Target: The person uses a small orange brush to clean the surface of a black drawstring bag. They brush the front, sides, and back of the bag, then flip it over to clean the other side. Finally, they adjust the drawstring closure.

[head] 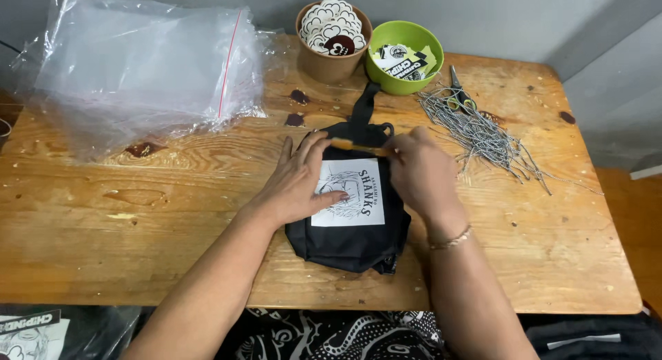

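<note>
A black fabric bag (358,239) with a white printed panel lies on the wooden table (138,215), its black strap (363,105) running toward the bowls. My left hand (300,181) rests flat on the bag, fingers spread over the panel's left side. My right hand (420,170) is at the bag's top edge, fingers pinched on a thin orange stick-like piece (358,147). A bracelet circles my right wrist.
A pile of clear zip bags (138,63) fills the back left. A brown cup (331,36) of round stickers and a green bowl (403,56) of printed tags stand at the back. Scissors (458,91) and several twisted strings (483,136) lie to the right.
</note>
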